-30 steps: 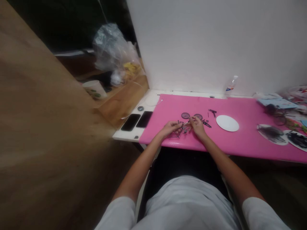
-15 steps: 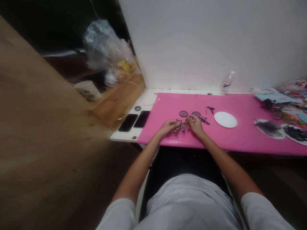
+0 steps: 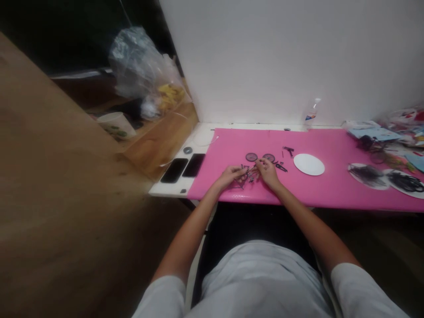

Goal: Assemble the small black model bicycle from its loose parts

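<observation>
Over the pink mat (image 3: pixel 228 145), my left hand (image 3: pixel 233 174) is closed, its fingertips pinching a small dark part that I cannot make out. My right hand (image 3: pixel 267 171) pinches a thin, screwdriver-like rod (image 3: pixel 252 167), which slants down toward the left fingertips. A dark, thin toy bicycle frame (image 3: pixel 237 185) shows under the left hand, partly hidden. Small dark and silvery parts (image 3: pixel 251 179) lie between the hands. Just beyond them are two small spoked wheels, one on the left (image 3: pixel 251 157) and one on the right (image 3: pixel 269 157).
Right of my hands lie a dark slotted part (image 3: pixel 281 167), a dark angled part (image 3: pixel 289 151) and a white plate (image 3: pixel 309 164). Plates with black parts (image 3: pixel 406 181) stand farther right. A bottle (image 3: pixel 312 110) stands by the wall. Two phones (image 3: pixel 174 170) lie left.
The whole view has shifted slightly, so things on the table appear a little farther left. Both hands keep nearly the same pose and grip.
</observation>
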